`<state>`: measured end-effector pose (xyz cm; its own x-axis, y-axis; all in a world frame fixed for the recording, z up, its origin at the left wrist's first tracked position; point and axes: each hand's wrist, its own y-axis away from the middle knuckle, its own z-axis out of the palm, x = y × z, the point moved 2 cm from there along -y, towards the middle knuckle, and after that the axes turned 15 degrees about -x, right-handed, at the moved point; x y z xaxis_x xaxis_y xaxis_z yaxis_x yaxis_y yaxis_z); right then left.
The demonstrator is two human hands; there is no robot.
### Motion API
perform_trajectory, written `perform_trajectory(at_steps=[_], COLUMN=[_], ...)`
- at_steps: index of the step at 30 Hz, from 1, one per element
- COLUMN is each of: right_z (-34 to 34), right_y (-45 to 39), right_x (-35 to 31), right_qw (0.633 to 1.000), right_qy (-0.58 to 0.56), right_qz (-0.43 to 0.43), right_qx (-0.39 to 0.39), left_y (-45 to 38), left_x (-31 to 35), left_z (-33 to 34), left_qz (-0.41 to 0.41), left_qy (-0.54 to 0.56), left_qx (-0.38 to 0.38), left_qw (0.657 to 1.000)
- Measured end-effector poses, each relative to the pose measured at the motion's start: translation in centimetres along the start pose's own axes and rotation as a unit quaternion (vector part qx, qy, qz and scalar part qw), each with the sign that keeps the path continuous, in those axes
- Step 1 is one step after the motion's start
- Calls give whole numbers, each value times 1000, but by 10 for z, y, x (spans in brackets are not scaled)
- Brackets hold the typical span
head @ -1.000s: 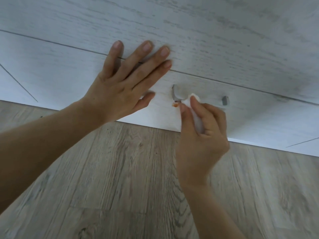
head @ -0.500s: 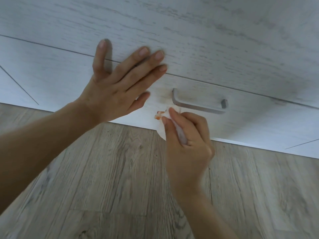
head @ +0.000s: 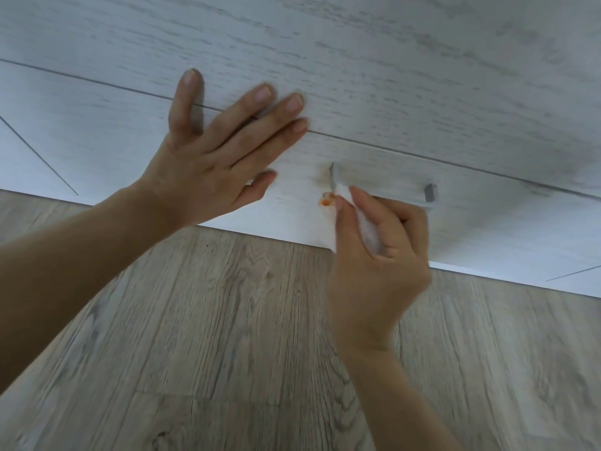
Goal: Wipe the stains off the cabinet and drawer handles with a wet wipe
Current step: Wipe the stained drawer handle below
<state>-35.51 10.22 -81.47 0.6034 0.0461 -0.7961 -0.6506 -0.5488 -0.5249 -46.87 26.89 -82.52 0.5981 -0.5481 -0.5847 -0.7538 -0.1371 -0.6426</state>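
Observation:
A grey metal bar handle (head: 429,193) is fixed to the bottom drawer front (head: 487,229) of a whitewashed wood cabinet. My right hand (head: 377,265) pinches a folded white wet wipe (head: 369,234) and holds its tip against the handle's left end. An orange-red smear (head: 325,200) shows at the wipe's tip, just left of my thumb. A faint brownish mark lies on the drawer front beside the handle's left post. My left hand (head: 208,164) rests flat with straight, spread fingers on the drawer front, left of the handle, fingertips across the gap above it.
A thin gap (head: 455,159) separates the bottom drawer from the panel above. The grey wood-look floor (head: 211,336) runs up to the cabinet's lower edge. Diagonal seams mark the cabinet face at the far left (head: 39,154) and far right.
My right hand dropped below the handle's left end half a second ago and has now risen back to it with the wipe. My left hand stays flat, its forefinger spread wider than at first.

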Motion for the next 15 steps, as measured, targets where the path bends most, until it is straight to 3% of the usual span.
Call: perform_trajectory(at_steps=[5,10,15], right_z=[-36,-63,-60], right_y=[-10,-23,-37], right_x=[18,30,28], right_qw=[998,983,957], right_qy=[6,-85,-190], right_qz=[55,149,219], right_qx=[17,72,-14], left_y=[1,1,1], left_x=[-1,0,0], left_z=[0,-1,-2], left_qz=[1,3,6], left_qy=[-7,4,19], left_qx=[-12,-17,-11], left_qw=[1000,1000,1000])
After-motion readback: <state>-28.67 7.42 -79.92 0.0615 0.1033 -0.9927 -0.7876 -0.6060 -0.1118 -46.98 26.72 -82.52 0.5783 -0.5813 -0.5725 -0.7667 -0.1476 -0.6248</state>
